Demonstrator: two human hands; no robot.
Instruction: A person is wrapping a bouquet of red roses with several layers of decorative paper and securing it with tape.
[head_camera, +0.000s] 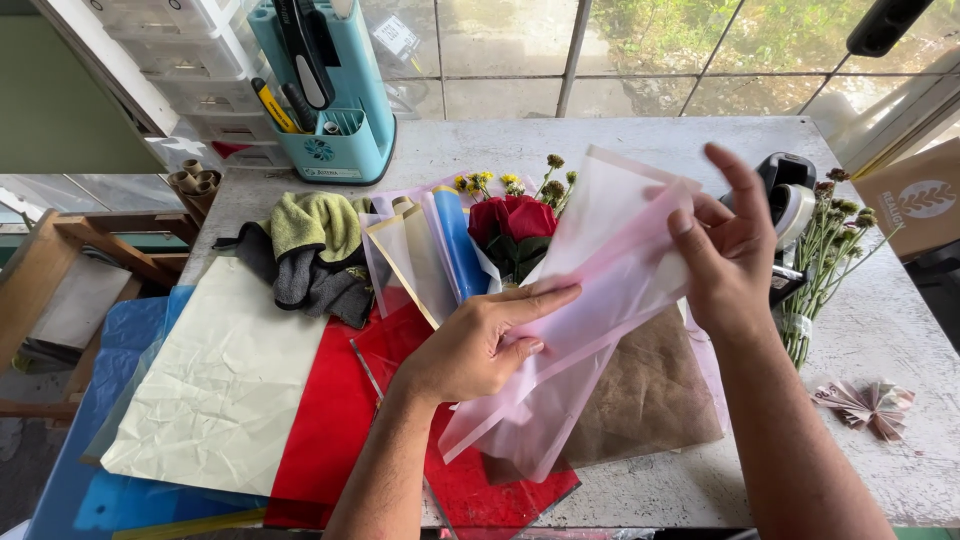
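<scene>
Both hands held a sheet of translucent pink wrapping film (590, 300) above the middle of the bench (900, 330): the left hand (480, 345) lay flat on its lower part, fingers closed on it, and the right hand (725, 250) pinched its upper edge. Behind the film lay a red rose (515, 220), over brown paper (650, 390), with red sheets (330, 420) toward the near edge.

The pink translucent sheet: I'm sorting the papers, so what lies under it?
Under the pink translucent sheet lie brown paper and a red sheet; how far each reaches beneath is hidden.
</scene>
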